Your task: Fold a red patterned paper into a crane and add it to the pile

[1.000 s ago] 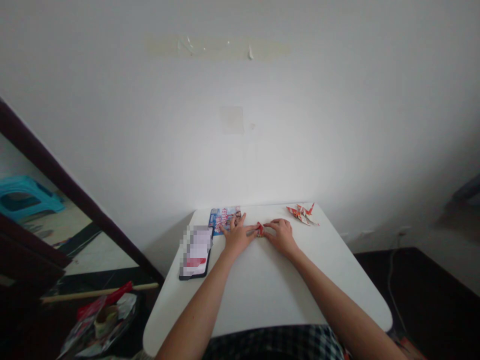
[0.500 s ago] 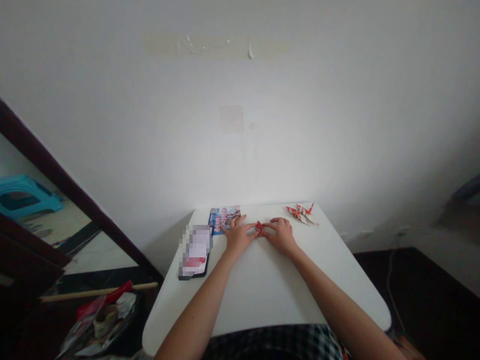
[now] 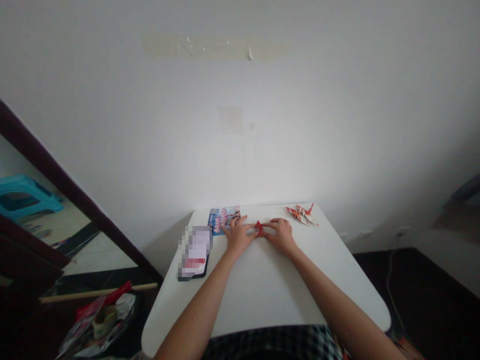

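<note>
A small piece of folded red paper (image 3: pixel 258 228) lies on the white table (image 3: pixel 262 285) near its far edge. My left hand (image 3: pixel 238 235) rests on the table to its left, fingertips pressing on the paper. My right hand (image 3: pixel 280 234) sits to its right, fingers curled and pinching the paper's other side. Both hands hold the paper down between them.
Finished red-and-white paper cranes (image 3: pixel 302 214) lie at the far right corner. A blue printed sheet (image 3: pixel 222 218) lies at the far left, with a phone (image 3: pixel 195 251) in front of it. A plastic bag with litter (image 3: pixel 98 320) sits on the floor, left.
My hands have shifted slightly on the red paper, drawing closer together around it. Nothing else has moved.
</note>
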`<state>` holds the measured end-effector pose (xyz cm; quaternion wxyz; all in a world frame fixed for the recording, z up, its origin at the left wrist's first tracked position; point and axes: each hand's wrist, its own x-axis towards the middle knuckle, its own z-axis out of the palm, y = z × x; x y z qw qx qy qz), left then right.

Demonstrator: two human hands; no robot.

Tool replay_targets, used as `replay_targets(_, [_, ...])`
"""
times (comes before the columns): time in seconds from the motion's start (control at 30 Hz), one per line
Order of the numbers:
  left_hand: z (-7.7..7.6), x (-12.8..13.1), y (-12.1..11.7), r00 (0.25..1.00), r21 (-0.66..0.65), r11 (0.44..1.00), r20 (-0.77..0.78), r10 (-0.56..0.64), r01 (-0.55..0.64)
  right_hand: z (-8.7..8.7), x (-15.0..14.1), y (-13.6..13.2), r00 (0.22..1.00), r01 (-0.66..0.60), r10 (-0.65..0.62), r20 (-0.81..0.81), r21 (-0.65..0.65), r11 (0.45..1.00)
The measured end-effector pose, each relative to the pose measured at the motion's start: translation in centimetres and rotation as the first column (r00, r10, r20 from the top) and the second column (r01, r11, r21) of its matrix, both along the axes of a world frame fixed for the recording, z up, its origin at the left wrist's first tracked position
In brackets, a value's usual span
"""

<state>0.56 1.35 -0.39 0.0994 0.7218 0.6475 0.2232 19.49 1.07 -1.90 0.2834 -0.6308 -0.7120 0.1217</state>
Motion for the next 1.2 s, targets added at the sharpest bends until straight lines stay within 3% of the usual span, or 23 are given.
replay_targets(0.87, [-0.03,0.09,0.04,0.993,0.053,0.998,0.119,0.018,-0.025,0.87,-0.22,-0.29,0.996,0.018,-0.021,-0.090,-0.033,0.999])
replay_targets(1.2, [0.03,0.05,-0.01,0.994,0.057,0.998,0.105,0.019,-0.025,0.31,-0.15,0.04,0.997,0.028,-0.029,-0.068,-0.016,0.999])
